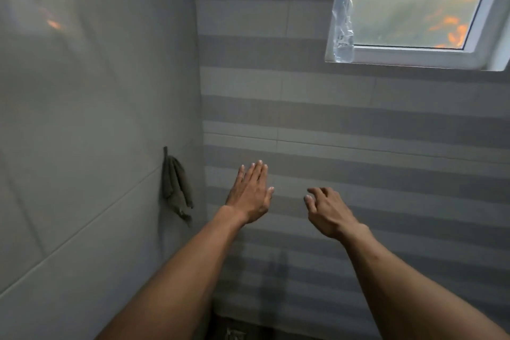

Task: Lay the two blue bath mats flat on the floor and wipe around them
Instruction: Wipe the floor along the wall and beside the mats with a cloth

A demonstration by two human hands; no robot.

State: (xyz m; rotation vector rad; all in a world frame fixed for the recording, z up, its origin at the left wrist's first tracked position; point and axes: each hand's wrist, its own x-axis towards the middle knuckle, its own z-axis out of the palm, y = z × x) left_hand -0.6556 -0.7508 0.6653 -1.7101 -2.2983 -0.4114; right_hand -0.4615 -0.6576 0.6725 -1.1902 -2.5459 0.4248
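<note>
While both bare arms are reaching toward the striped tiled wall (386, 124), the left hand (249, 194) is showing straight, flat fingers holding nothing, and the right hand (328, 211) is hanging loosely curled, empty. A grey cloth (176, 186) is hanging left of centre. A plastic bottle (343, 25) is standing on the window sill (414, 59), upper right. The blue mats are lying outside the frame.

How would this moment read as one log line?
left hand open, empty | right hand open, empty | grey cloth hangs on wall | mats unseen
</note>
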